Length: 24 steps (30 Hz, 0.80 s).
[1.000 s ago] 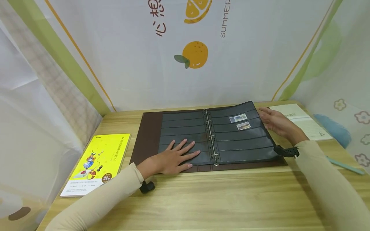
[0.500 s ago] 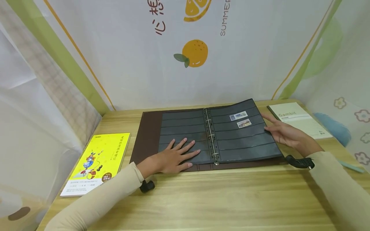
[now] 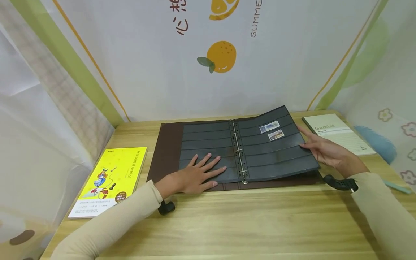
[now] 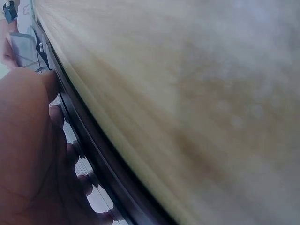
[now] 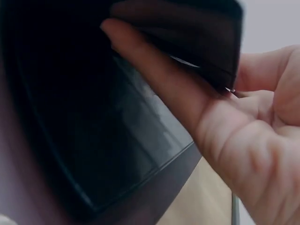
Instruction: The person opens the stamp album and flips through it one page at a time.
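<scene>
A brown ring binder [image 3: 167, 144] lies open on the wooden table, with black pocket pages on metal rings [image 3: 238, 150]. My left hand [image 3: 194, 178] rests flat with spread fingers on the left page [image 3: 208, 139]. At the outer edge of the right page [image 3: 274, 157], my right hand [image 3: 329, 151] pinches the sheet, thumb on top. Fingers reach underneath, and one finger [image 5: 159, 75] shows below the lifted sheet in the right wrist view. That page is raised on its right side. Two stamps, an upper stamp [image 3: 269, 126] and a lower stamp [image 3: 276, 135], sit in its upper pockets.
A yellow book [image 3: 113, 177] lies on the left of the table [image 3: 253, 220]. To the right are a notebook [image 3: 339, 133] marked "Gambit" and a pale green stick-like item [image 3: 397, 186], partly hidden by the sleeve. A printed curtain [image 3: 156, 79] hangs behind the binder.
My right hand moved from behind the page's edge to gripping it, thumb on top. The right page's outer edge has risen. My left hand stays put.
</scene>
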Each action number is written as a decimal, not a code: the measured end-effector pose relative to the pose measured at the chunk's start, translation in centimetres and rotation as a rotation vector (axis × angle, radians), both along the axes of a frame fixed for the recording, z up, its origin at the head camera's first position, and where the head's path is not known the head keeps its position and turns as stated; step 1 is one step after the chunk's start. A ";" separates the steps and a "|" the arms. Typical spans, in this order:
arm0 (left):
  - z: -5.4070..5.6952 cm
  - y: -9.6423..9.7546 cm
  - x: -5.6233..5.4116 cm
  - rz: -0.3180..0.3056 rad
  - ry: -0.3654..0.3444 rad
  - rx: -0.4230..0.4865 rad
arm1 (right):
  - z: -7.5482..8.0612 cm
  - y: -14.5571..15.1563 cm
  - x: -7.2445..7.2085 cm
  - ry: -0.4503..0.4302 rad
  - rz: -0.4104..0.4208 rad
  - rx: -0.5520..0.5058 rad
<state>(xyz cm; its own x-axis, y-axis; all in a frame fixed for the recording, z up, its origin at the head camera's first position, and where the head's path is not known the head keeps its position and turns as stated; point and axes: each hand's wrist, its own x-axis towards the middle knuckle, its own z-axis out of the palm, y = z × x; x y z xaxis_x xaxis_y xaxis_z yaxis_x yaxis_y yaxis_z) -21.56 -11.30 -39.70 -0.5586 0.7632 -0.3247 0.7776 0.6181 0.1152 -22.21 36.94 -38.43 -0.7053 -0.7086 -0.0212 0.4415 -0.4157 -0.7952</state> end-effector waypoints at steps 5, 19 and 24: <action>0.1 0.0 -0.1 -0.003 0.004 -0.004 | 1.4 -0.4 0.1 -0.002 -0.011 -0.032; 0.2 -0.1 0.1 -0.006 0.004 -0.003 | 5.3 -1.8 0.0 0.107 -0.014 0.085; 0.3 -0.1 0.2 -0.006 0.008 0.007 | 6.2 -2.2 0.0 0.177 -0.156 0.280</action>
<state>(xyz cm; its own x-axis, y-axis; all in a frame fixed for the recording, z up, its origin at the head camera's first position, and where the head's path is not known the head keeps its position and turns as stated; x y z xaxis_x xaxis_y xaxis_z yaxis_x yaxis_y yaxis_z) -21.32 -11.41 -39.44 -0.5567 0.7689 -0.3145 0.7823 0.6126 0.1130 -22.20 34.71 -32.19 -0.8143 -0.5765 -0.0674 0.2358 -0.2225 -0.9460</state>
